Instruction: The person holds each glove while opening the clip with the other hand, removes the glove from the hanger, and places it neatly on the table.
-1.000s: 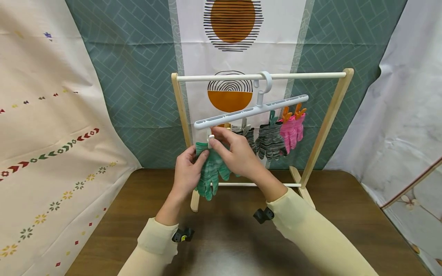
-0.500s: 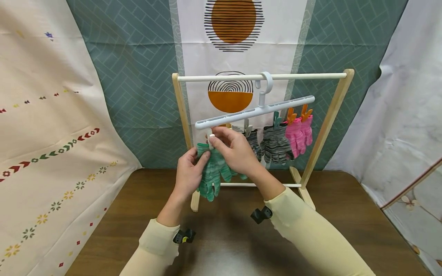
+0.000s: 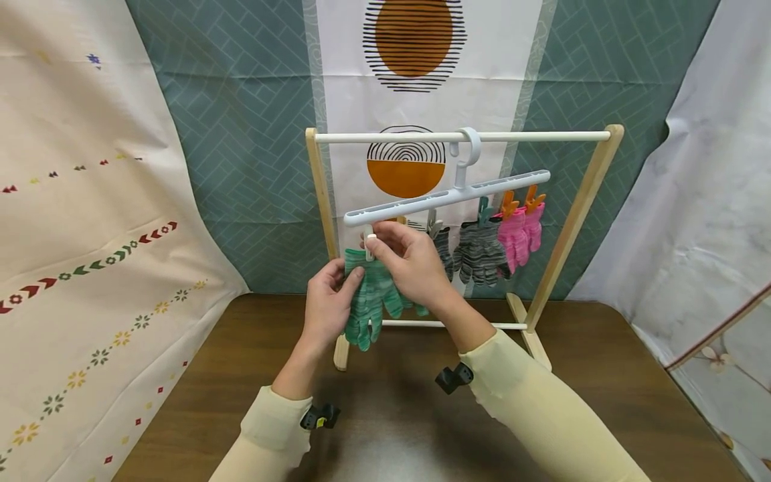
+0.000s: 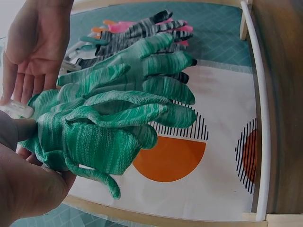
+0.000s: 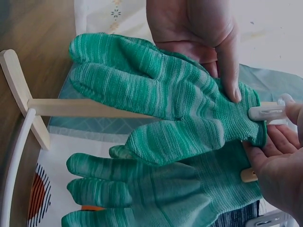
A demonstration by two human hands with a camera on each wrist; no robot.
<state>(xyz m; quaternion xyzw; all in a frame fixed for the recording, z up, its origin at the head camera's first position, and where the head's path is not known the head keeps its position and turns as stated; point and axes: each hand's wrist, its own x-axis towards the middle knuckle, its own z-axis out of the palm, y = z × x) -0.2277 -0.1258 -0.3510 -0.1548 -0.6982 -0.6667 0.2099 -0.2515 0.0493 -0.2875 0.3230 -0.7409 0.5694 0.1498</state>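
A green striped knit glove hangs fingers-down below the left end of a pale hanger. My left hand pinches this glove near its cuff, thumb in front. With thumb and fingers my right hand pinches a white clothespin under the hanger's end. In the right wrist view the clothespin sits over the glove's cuff. Beside it hangs a second green glove, with a wooden-coloured peg at its cuff; my right hand mostly hides that glove in the head view.
The hanger hooks over the white top bar of a wooden rack. Along it hang grey-black gloves and pink gloves on teal, grey and orange clothespins. The rack stands on a brown table before a patterned cloth.
The hanger's right end, with its grey-black and pink gloves, has swung a little to the right. Both hands keep their grips and have hardly moved.
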